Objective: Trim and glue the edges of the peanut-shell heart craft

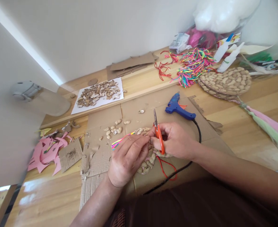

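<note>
Right grip (176, 138) closed around scissors (162, 143), left grip (130, 153) indeterminate, we apparently trim; any next cut calls for steady blades (155, 117).

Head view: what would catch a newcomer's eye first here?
Probably the orange-handled scissors in the right hand, blades pointing away from the body. Next, the blue glue gun on the cardboard, beyond that hand. Then the tangle of multicoloured cords toward the back right, beside the peanut-covered piece.
</note>
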The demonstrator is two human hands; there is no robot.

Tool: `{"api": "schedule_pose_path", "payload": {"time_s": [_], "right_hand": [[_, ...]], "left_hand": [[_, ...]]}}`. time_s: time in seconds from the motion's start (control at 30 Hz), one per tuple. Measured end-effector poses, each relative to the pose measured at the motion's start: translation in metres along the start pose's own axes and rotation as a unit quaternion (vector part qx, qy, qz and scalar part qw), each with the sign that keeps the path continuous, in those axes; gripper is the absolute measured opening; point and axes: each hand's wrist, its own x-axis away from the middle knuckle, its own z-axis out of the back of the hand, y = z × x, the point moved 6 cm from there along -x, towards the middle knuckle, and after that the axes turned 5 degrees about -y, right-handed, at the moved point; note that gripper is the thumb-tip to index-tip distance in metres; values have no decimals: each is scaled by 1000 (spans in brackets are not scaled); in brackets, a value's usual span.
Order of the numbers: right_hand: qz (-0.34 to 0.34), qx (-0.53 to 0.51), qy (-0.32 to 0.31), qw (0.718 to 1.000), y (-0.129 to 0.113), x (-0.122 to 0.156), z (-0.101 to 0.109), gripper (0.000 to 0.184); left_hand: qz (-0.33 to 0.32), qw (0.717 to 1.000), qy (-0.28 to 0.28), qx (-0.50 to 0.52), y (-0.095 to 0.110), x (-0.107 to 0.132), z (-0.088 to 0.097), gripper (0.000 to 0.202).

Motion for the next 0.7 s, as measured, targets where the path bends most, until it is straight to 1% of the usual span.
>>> {"api": "schedule_pose_path", "payload": {"time_s": [0.1,0.17,0.27,0.33,0.43,0.53,0.6,0.7], "right_hand": [[16,4,-6,1000,1,0,1,15],[24,12,-12,1000,2,0,1,15],[31,37,-16,999,0,1,2,13],[39,60,-15,997,-2,2,2,13],[60,92,-11,994,-6,3,3,13],[75,115,-8,991,-9,3,4,12],[74,122,-8,990,-8,3,4,11],[68,123,-7,990,-8,3,5,12]], "left_hand": [[10,1000,4,10,1,-1,1,36],[34,999,12,30,0,-3,1,33],[95,992,28,78,-6,-2,0,24],[150,978,36,138,-13,0,-3,18],[235,937,47,254,-22,5,-11,15],[303,878,53,367,-27,9,-21,13],[330,839,51,430,-28,10,-26,11],[353,789,50,500,-30,12,-33,10]]}}
